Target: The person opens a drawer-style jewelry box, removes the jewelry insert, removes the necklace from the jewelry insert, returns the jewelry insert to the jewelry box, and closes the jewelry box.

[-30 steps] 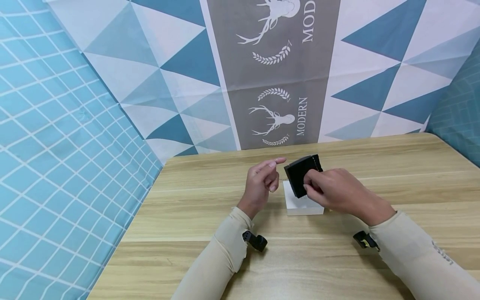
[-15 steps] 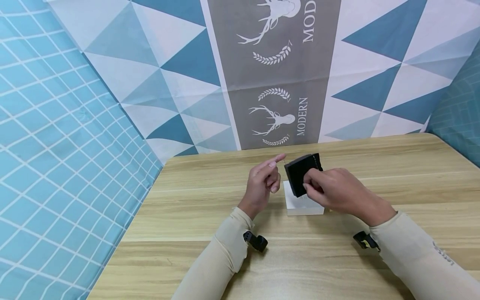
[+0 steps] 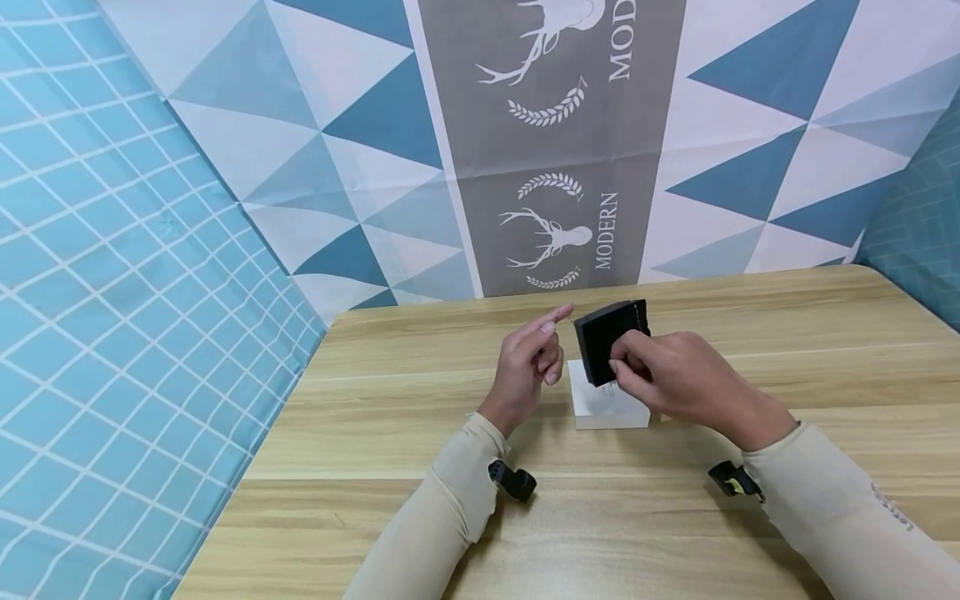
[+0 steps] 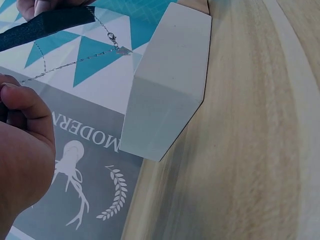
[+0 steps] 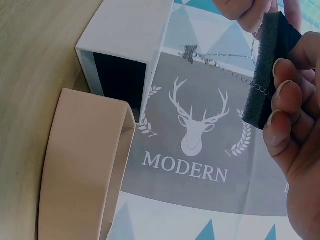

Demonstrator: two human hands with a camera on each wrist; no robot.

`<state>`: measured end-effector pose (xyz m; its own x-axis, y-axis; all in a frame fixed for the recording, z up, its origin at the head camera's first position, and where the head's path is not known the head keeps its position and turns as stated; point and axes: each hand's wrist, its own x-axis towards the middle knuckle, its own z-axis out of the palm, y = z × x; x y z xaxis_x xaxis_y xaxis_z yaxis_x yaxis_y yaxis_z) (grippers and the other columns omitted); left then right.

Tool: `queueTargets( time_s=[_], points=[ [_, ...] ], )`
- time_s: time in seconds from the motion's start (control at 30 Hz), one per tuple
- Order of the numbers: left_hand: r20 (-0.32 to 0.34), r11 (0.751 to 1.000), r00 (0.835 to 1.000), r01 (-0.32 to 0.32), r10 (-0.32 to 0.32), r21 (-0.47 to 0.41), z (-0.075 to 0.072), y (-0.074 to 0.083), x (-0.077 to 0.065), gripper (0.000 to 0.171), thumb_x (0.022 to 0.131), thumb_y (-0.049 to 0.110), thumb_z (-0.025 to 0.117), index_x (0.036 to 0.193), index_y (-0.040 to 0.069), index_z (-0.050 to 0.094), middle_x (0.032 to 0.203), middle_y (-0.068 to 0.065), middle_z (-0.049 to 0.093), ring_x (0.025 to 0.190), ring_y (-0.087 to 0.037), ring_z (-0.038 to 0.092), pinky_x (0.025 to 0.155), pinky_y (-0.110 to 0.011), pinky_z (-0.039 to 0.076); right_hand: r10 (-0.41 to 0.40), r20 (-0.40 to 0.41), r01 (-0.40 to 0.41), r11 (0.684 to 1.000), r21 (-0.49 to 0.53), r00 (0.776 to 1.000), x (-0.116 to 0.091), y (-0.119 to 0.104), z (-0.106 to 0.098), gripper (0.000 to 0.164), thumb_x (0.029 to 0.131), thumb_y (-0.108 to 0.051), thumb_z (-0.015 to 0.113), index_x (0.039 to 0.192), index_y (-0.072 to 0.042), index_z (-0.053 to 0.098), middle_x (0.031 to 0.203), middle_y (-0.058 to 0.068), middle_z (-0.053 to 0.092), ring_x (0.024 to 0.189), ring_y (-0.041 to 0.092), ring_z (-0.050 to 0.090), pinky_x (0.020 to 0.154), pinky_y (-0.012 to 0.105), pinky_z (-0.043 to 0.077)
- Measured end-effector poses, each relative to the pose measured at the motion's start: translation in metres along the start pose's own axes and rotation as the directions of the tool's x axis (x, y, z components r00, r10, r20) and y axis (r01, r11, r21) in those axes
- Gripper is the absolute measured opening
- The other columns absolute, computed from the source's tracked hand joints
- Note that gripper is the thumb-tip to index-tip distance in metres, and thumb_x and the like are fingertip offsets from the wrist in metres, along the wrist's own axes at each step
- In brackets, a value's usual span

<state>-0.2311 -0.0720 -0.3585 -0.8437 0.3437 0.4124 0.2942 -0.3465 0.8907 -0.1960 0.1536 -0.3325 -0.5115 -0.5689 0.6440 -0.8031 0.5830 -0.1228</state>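
My right hand [image 3: 675, 379] pinches a flat black foam pad [image 3: 600, 350], holding it tilted above a white box [image 3: 611, 410] on the table. A thin silver chain [image 5: 189, 54] hangs from the pad, with a clasp and a small charm visible in both wrist views. To the left of the pad, my left hand [image 3: 523, 371] has its index finger extended and thumb against it, the other fingers curled. The chain runs from the pad to the left fingertips, which pinch it. In the right wrist view, the white box shows a dark open end.
A beige box drawer [image 5: 82, 165] stands beside the white box, mostly hidden behind the right hand in the head view. The wooden table [image 3: 360, 433] ends at a patterned cloth backdrop [image 3: 555, 150]. A blue gridded cloth [image 3: 135, 292] hangs at the left.
The right hand has raised the foam pad slightly and tilted it a little. The left hand's index finger points slightly higher than a second ago. The white box has stayed put.
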Motion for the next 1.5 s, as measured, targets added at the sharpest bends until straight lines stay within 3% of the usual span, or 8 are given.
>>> queueTargets(
  time_s=[0.17,0.4,0.7,1.37,1.5],
  points=[
    [0.008,1.0,1.0,-0.009,0.009,0.004,0.0006,-0.0008,0.0009,0.05,0.106,0.022,0.041,0.143,-0.011,0.045,0.056,0.008,0.031,0.048,-0.009,0.038,0.048,-0.022,0.035,0.009,-0.012,-0.009,1.0,0.005,1.0,0.0006,0.0,-0.0004,0.015,0.083,-0.005,0.07,0.093,-0.015,0.063,0.062,-0.02,0.042,0.05,-0.005,0.034,0.045,0.019,0.033],
    [-0.015,1.0,1.0,0.013,-0.013,0.019,0.0009,-0.0038,0.0014,0.046,0.106,0.024,0.043,0.14,-0.005,0.053,0.058,0.004,0.032,0.051,-0.011,0.039,0.049,-0.023,0.038,0.02,-0.019,-0.019,0.999,0.041,1.0,0.0003,0.001,0.0008,0.017,0.086,-0.002,0.069,0.096,-0.012,0.061,0.065,-0.018,0.05,0.052,-0.005,0.039,0.047,0.02,0.038],
    [-0.013,0.998,0.998,0.054,-0.053,0.043,0.0018,-0.0055,0.0004,0.047,0.107,0.027,0.043,0.142,-0.004,0.051,0.063,0.001,0.034,0.054,-0.011,0.041,0.052,-0.023,0.04,0.032,-0.034,-0.029,0.995,0.101,0.999,0.0005,0.0015,0.0022,0.019,0.087,0.001,0.07,0.098,-0.01,0.059,0.072,-0.01,0.059,0.056,-0.002,0.045,0.05,0.022,0.043],
    [-0.028,0.995,0.997,0.071,-0.069,0.077,0.004,-0.0066,-0.0003,0.045,0.106,0.027,0.045,0.139,-0.002,0.055,0.063,0.0,0.035,0.054,-0.012,0.041,0.054,-0.024,0.04,0.085,-0.004,-0.082,0.969,0.234,0.996,0.0007,-0.0017,0.0015,0.022,0.093,0.009,0.062,0.101,-0.009,0.052,0.081,-0.006,0.06,0.058,0.0,0.045,0.051,0.023,0.042],
    [-0.022,0.994,0.997,0.075,-0.073,0.078,0.0033,-0.0076,-0.0004,0.044,0.106,0.026,0.045,0.139,-0.001,0.056,0.062,0.001,0.036,0.054,-0.012,0.042,0.054,-0.025,0.04,0.091,0.005,-0.089,0.954,0.285,0.996,0.0002,-0.0015,0.0008,0.015,0.097,0.006,0.058,0.102,-0.007,0.052,0.081,-0.006,0.06,0.055,-0.001,0.044,0.05,0.022,0.042]
  ],
)
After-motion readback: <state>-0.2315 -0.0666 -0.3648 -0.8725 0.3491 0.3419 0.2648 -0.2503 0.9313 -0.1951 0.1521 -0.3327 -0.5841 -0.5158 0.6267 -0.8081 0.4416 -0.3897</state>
